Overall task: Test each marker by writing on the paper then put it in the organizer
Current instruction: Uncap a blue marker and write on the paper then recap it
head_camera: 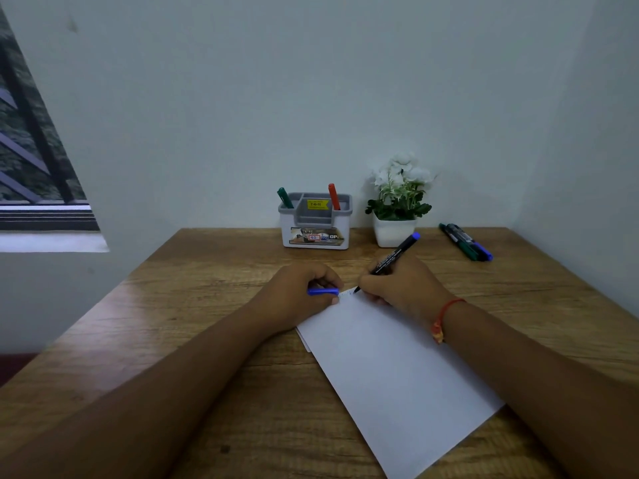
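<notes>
Hard to read: where the tip meets the paper we see only faint marks at the far corner, and we cannot make out what is written. The right hand covers the lower barrel of the marker, so only the black printed shaft and its blue end show above the knuckles, tilted up and to the right. The fingers of that hand are clamped on the marker near its tip. The left hand rests at the paper's far left corner, its fingers curled round a blue cap, which sticks out on both sides of them. A sliver of a second sheet peeks from under the paper's left edge, and the paper's near corner is cut off by the frame. Both forearms run out of view at the bottom. The organizer stands against the wall on the counter, well apart from the hands. A green marker leans in its left compartment and a red marker in its right; its label text is too small to read. Just to its right sits a potted plant with white flowers. A pair of loose markers lies side by side at the far right of the counter. A red thread circles the right wrist. A window is cut off at the left.
</notes>
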The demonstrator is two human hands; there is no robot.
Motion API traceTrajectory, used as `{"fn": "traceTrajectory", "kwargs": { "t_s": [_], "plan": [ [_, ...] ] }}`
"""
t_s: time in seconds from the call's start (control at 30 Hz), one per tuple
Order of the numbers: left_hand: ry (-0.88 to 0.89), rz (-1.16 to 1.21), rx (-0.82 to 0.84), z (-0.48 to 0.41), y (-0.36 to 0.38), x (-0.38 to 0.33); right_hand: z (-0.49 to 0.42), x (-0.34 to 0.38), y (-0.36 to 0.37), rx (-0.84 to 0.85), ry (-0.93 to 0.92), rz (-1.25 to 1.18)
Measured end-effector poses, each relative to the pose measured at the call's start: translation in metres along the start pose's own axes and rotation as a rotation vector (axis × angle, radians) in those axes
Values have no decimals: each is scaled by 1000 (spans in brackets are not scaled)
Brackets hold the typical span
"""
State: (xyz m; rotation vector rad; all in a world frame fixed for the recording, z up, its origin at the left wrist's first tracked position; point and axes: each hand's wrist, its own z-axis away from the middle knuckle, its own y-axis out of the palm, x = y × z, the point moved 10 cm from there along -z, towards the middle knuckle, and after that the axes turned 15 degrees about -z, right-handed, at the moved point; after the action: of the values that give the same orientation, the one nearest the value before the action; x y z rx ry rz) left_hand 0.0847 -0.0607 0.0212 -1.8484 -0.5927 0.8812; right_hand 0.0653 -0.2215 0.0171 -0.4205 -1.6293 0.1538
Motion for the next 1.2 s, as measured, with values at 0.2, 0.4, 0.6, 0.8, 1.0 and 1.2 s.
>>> {"fn": "traceTrajectory", "kwargs": {
  "t_s": [0.2,0.4,0.6,0.8,1.0,1.2],
  "plan": [
    [4,-1,1,-1,1,0,0,1,2,8,5,50],
    [4,7,-2,0,0,0,1,3,3,23,-6,51],
    [1,9,2,-1,1,1,0,2,1,1,-14,57],
    [-11,14,6,-1,2,2,1,1,-2,-23,-7,24],
    [-17,14,12,-1,2,2,1,4,2,17,2,51],
    [-15,17,10,0,1,2,2,4,1,8,19,62]
  ]
}}
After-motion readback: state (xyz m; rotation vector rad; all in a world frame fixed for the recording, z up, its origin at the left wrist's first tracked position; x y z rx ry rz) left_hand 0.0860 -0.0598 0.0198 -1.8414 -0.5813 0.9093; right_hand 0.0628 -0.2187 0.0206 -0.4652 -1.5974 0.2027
